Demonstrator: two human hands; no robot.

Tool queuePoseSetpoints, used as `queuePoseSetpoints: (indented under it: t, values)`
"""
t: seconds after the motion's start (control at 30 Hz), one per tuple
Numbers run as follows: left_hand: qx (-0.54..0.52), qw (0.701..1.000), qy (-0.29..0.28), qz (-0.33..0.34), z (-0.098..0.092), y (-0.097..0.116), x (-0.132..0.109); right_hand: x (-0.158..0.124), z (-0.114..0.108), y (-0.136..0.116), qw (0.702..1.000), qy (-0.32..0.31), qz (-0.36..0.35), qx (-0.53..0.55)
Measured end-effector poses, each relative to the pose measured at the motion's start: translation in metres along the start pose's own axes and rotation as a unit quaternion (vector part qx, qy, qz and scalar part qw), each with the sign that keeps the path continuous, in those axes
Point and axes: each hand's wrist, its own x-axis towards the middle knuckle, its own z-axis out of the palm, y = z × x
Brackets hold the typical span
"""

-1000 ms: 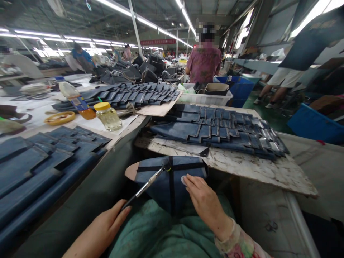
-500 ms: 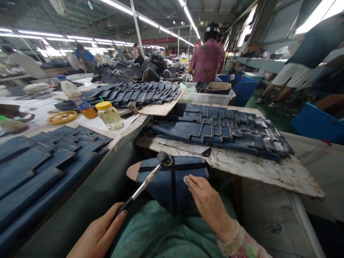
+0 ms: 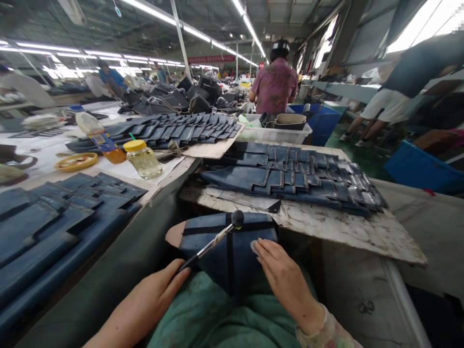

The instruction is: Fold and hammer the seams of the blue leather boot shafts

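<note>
My left hand [image 3: 169, 280] is closed around the dark handle of a hammer [image 3: 214, 241] with a shiny shaft and a round black head. The head is over a dark strip on a blue leather-like piece [image 3: 210, 251], near where two strips cross. Whether it touches cannot be told. The piece lies across my lap, with a tan rounded left end. My right hand [image 3: 281, 270] lies on its right part with fingers stretched and close together. Something whitish shows at its fingertips; I cannot make out what it is.
Overlapping blue pieces lie on the worn board [image 3: 308, 217] ahead and on the left table. A yellow-lidded jar [image 3: 144, 159], a bottle [image 3: 101, 140] and a yellow dish [image 3: 77, 162] stand left. Beyond are a white bin [image 3: 273, 135] and several people.
The hammer and my left hand have moved right, the head now past the crossing of the strips. My right hand stays about where it was. The view has shifted slightly.
</note>
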Motion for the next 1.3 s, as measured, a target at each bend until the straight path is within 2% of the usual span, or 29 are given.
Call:
queuePoseSetpoints:
  t: [0.1, 0.23, 0.37, 0.47, 0.73, 0.93, 1.1, 1.2, 1.3]
  values:
    - [-0.01, 0.999, 0.011, 0.037, -0.001, 0.016, 0.006, -0.004, -0.001, 0.002, 1.0, 0.006, 0.002, 0.002]
    - [0.045, 0.998, -0.021, 0.034, 0.006, 0.033, 0.015, -0.006, -0.002, 0.003, 1.0, 0.007, 0.006, 0.003]
    - [0.047, 0.997, -0.006, 0.068, 0.011, 0.047, 0.022, -0.007, -0.003, 0.004, 1.0, 0.007, 0.004, 0.001]
    - [0.072, 0.994, -0.018, 0.079, 0.015, 0.055, 0.027, -0.007, -0.003, 0.004, 1.0, 0.007, 0.008, -0.001]
    - [0.089, 0.99, -0.013, 0.112, 0.021, 0.061, 0.041, -0.005, -0.007, 0.003, 1.0, 0.002, 0.018, 0.01]
    - [0.052, 0.993, -0.016, 0.102, 0.019, 0.065, 0.036, -0.005, -0.006, 0.002, 1.0, 0.009, 0.02, 0.017]
    - [0.031, 0.998, -0.016, 0.049, 0.012, 0.053, 0.02, -0.008, -0.002, 0.004, 1.0, -0.003, 0.015, 0.007]
    - [-0.007, 0.999, 0.013, 0.033, 0.005, 0.032, 0.005, -0.009, -0.001, 0.005, 1.0, 0.002, 0.013, 0.004]
    - [-0.011, 0.999, 0.033, -0.021, -0.001, 0.005, -0.01, -0.01, 0.0, 0.006, 1.0, 0.014, 0.008, 0.004]
